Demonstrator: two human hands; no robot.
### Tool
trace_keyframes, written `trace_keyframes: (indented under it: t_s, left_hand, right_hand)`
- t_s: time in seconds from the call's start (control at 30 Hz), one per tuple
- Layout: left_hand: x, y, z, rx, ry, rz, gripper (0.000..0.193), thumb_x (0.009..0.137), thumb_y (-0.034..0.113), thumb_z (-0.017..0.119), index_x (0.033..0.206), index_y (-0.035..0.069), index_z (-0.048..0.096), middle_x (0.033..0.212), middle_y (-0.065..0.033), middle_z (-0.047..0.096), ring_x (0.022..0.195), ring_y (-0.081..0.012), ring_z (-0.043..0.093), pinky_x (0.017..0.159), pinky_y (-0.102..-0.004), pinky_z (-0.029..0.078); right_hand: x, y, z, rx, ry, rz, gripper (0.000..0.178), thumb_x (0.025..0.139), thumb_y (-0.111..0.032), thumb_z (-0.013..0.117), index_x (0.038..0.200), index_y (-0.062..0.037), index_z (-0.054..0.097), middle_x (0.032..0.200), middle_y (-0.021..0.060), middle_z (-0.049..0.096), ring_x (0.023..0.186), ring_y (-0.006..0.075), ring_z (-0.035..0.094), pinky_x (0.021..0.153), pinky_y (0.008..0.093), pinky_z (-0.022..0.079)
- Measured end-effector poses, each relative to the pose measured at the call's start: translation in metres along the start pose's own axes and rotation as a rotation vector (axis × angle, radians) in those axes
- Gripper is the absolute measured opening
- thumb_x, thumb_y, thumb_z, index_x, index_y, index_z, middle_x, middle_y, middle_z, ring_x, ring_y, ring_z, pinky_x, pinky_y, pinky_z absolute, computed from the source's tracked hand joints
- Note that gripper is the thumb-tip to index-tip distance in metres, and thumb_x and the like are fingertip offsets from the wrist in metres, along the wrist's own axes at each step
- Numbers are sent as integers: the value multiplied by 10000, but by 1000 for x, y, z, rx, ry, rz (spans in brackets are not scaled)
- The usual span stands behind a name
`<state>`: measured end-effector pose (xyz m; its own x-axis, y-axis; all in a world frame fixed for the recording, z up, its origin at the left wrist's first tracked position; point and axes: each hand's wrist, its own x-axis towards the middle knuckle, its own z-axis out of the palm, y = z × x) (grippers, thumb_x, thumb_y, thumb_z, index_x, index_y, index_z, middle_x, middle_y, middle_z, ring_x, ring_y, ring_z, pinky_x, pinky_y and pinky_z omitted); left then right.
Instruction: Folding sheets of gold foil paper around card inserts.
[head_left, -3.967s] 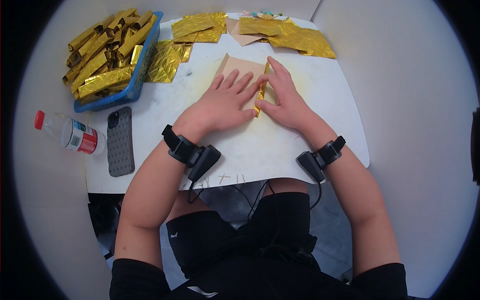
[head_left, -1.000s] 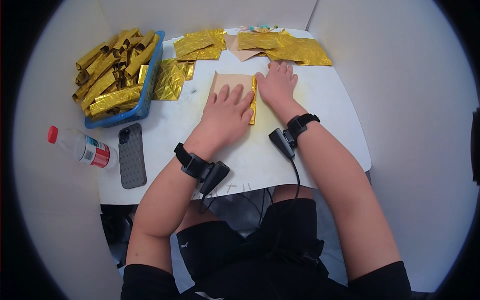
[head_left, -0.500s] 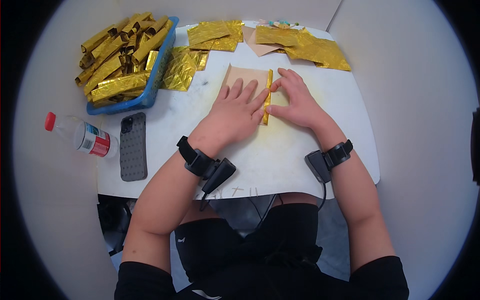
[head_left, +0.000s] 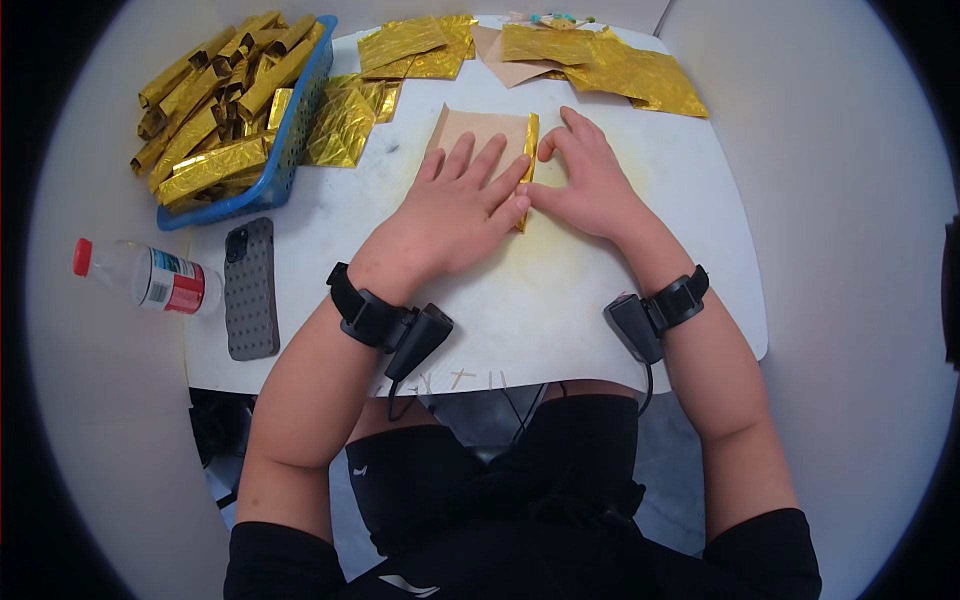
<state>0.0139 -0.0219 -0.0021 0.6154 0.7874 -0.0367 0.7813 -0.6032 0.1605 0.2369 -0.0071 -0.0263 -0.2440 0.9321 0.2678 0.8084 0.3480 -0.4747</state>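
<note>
A sheet of gold foil paper [head_left: 488, 122] lies on the table, its tan backing face up. Along its right edge runs a narrow folded gold strip [head_left: 531, 135]. My left hand [head_left: 455, 205] presses flat on the sheet with fingers spread, its index fingertip and thumb at the strip; the sheet's lower part is hidden under it. To the right, my right hand [head_left: 588, 182] has its thumb tip against the strip near my left thumb. Its index finger is bent and stands just off the strip, with a gap between finger and thumb. Both wrists wear black straps with small devices.
A blue basket [head_left: 290, 150] heaped with rolled gold foil pieces stands at the far left. Flat gold sheets [head_left: 640, 75] lie along the back of the white table [head_left: 560, 320]. A grey phone [head_left: 251, 290] and a red-capped bottle [head_left: 170, 278] are at left. Pale walls flank both sides.
My right index finger has come off the folded strip, while the thumb stays at it. My left index finger and thumb now reach onto the strip. The whole view has shifted slightly.
</note>
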Motion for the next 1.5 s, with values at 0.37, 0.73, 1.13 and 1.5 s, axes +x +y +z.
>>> trace_keyframes:
  t_s: [0.37,0.73,1.13,1.5]
  left_hand:
    - [0,-1,3,47,20,11,663,1087,484,348,1679,189,301,1747,-172,216,1614,-414,154,1311,-502,108]
    - [-1,2,1,35,60,26,675,1066,485,385,1667,183,330,1733,-191,247,1603,-431,183,1308,-511,130]
    - [1,0,-1,34,4,0,648,1076,449,374,1674,207,320,1748,-172,213,1617,-407,147,1313,-507,102]
    - [9,-6,1,6,-90,-14,636,1090,418,303,1697,233,253,1771,-150,139,1632,-389,89,1318,-504,71]
  right_hand:
    - [2,1,3,-32,-18,42,476,853,-397,797,1156,-76,621,1626,325,354,1553,474,265,1270,503,256]
    - [4,-7,3,-101,-36,119,447,861,-386,791,1121,-62,627,1636,322,346,1559,475,255,1277,499,244]
    - [-1,-8,-2,-76,-75,93,523,871,-417,795,1196,-54,603,1641,358,300,1568,502,213,1287,521,200]
    - [-6,-12,-8,-90,-154,46,722,821,-496,826,1294,-14,570,1643,393,261,1583,516,161,1300,555,117]
